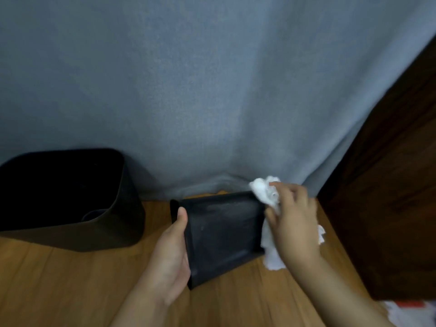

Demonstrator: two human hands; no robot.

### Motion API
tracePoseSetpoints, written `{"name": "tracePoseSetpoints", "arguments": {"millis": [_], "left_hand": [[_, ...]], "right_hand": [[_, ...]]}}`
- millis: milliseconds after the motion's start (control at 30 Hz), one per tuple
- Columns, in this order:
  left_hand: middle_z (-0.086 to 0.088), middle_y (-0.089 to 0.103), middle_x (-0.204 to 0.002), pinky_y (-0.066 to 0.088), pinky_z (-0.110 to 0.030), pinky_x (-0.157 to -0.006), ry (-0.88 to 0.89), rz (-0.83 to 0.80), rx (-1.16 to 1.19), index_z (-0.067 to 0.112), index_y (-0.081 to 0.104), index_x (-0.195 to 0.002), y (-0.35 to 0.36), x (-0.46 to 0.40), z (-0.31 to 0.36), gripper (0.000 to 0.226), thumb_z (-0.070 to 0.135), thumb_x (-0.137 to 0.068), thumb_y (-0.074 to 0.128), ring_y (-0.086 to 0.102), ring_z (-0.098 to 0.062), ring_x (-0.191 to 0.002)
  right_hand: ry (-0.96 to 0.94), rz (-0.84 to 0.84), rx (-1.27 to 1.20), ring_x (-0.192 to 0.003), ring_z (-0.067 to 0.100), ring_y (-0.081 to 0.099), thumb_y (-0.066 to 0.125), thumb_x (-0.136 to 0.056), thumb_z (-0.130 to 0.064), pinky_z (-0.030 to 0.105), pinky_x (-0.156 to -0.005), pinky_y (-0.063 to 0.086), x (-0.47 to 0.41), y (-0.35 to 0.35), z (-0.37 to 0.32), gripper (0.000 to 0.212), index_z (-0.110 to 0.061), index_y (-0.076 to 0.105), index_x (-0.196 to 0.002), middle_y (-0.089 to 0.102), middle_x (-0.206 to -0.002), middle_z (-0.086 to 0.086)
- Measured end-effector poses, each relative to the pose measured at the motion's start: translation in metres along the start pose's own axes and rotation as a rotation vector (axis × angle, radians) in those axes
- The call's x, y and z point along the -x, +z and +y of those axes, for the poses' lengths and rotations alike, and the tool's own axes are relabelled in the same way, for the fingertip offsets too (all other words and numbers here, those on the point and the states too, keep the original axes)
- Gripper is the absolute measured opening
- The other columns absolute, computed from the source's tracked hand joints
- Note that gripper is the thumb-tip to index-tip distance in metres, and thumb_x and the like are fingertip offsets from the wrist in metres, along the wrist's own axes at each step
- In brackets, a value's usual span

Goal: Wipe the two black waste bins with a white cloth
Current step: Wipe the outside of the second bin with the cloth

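Observation:
A small black waste bin (224, 234) is tipped on its side low in the middle of the head view, a flat wall facing me. My left hand (171, 258) grips its left edge, thumb on top. My right hand (295, 223) is closed on a crumpled white cloth (266, 192) and presses it against the bin's right end; more cloth hangs below the hand. A second, larger black waste bin (77, 204) stands upright at the left, open top toward me, touched by neither hand.
A grey curtain (212, 90) hangs behind both bins down to the wooden floor (70, 291). A dark wooden cabinet (389, 197) rises at the right. White and red items (410, 310) lie at the bottom right corner.

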State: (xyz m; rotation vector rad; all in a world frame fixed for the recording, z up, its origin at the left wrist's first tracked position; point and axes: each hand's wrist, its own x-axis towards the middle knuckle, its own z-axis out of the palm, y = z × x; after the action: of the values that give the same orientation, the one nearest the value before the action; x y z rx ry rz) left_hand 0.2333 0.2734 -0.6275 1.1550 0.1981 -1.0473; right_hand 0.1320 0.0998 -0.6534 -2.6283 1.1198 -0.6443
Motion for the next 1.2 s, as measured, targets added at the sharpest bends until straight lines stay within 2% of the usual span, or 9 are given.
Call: {"name": "tracePoseSetpoints", "arguments": {"millis": [233,400,533,600,733,833,933,1100,1200], "left_hand": [[-0.027,0.072,-0.107,0.050,-0.046,-0.086,-0.033,0.004,0.033,-0.006,0.063,-0.117,-0.005,-0.003,0.005,0.065,0.049,-0.100,0.032,0.072,-0.035,-0.095],[-0.016,0.072,-0.116,0.047,-0.044,-0.095,-0.023,-0.036,0.063,0.009,0.064,-0.122,0.003,0.000,0.004,0.056,0.047,-0.102,0.029,0.070,-0.028,-0.105],[-0.030,0.070,-0.108,0.051,-0.048,-0.090,-0.042,0.011,-0.007,-0.008,0.063,-0.114,-0.002,-0.003,0.006,0.067,0.051,-0.100,0.034,0.070,-0.038,-0.098],[-0.027,0.071,-0.111,0.047,-0.049,-0.098,-0.035,0.016,-0.009,-0.005,0.063,-0.117,-0.001,-0.004,0.007,0.064,0.049,-0.100,0.033,0.068,-0.037,-0.105],[-0.013,0.074,-0.111,0.049,-0.041,-0.089,0.013,0.047,0.041,0.008,0.065,-0.119,0.000,-0.002,0.010,0.052,0.044,-0.103,0.030,0.072,-0.025,-0.101],[-0.011,0.074,-0.114,0.049,-0.043,-0.092,0.013,0.049,0.059,0.012,0.063,-0.121,-0.002,0.000,0.012,0.050,0.045,-0.103,0.031,0.070,-0.027,-0.107],[-0.011,0.074,-0.112,0.050,-0.042,-0.089,0.015,0.064,0.069,0.012,0.064,-0.118,0.000,0.001,0.013,0.048,0.045,-0.102,0.033,0.068,-0.026,-0.108],[-0.021,0.071,-0.115,0.049,-0.043,-0.083,-0.038,0.082,0.103,0.004,0.061,-0.124,0.002,-0.005,0.015,0.056,0.047,-0.102,0.032,0.069,-0.032,-0.104],[-0.020,0.072,-0.113,0.049,-0.042,-0.083,-0.041,0.081,0.083,0.004,0.061,-0.123,-0.004,-0.005,0.017,0.057,0.048,-0.102,0.031,0.070,-0.031,-0.101]], "right_hand": [[-0.632,-0.178,-0.213,-0.098,0.021,0.049,0.059,-0.069,-0.019,0.033,-0.078,0.046,0.053,-0.007,-0.051,0.051,-0.033,0.058,-0.117,0.055,-0.127,-0.007],[-0.306,-0.129,-0.226,-0.102,0.017,0.046,0.054,-0.067,-0.025,0.031,-0.083,0.049,0.041,-0.009,-0.042,0.054,-0.035,0.053,-0.120,0.049,-0.127,-0.011],[-0.592,-0.182,-0.237,-0.095,0.016,0.050,0.057,-0.065,-0.028,0.021,-0.079,0.041,0.060,-0.007,-0.054,0.053,-0.037,0.055,-0.117,0.053,-0.123,-0.011],[-0.560,-0.150,-0.217,-0.095,0.015,0.051,0.057,-0.063,-0.028,0.020,-0.075,0.042,0.058,-0.005,-0.045,0.054,-0.038,0.055,-0.116,0.053,-0.122,-0.012],[-0.207,-0.080,-0.244,-0.107,0.019,0.050,0.068,-0.069,-0.018,0.031,-0.081,0.047,0.047,0.006,0.001,0.060,-0.037,0.049,-0.124,0.049,-0.127,-0.008],[0.020,0.020,-0.229,-0.106,0.024,0.049,0.070,-0.076,-0.008,0.023,-0.079,0.036,0.033,0.010,0.028,0.057,-0.028,0.054,-0.126,0.051,-0.124,-0.003],[0.111,0.042,-0.229,-0.104,0.026,0.049,0.070,-0.074,-0.007,0.029,-0.083,0.037,0.028,0.010,0.015,0.056,-0.026,0.055,-0.125,0.051,-0.125,-0.001],[-0.509,-0.114,-0.250,-0.092,0.018,0.053,0.063,-0.060,-0.028,0.026,-0.075,0.047,0.069,0.008,-0.047,0.059,-0.039,0.053,-0.117,0.049,-0.121,-0.011],[-0.599,-0.106,-0.247,-0.092,0.017,0.051,0.062,-0.062,-0.030,0.024,-0.076,0.044,0.074,0.014,-0.034,0.057,-0.037,0.052,-0.117,0.050,-0.121,-0.009]]}}
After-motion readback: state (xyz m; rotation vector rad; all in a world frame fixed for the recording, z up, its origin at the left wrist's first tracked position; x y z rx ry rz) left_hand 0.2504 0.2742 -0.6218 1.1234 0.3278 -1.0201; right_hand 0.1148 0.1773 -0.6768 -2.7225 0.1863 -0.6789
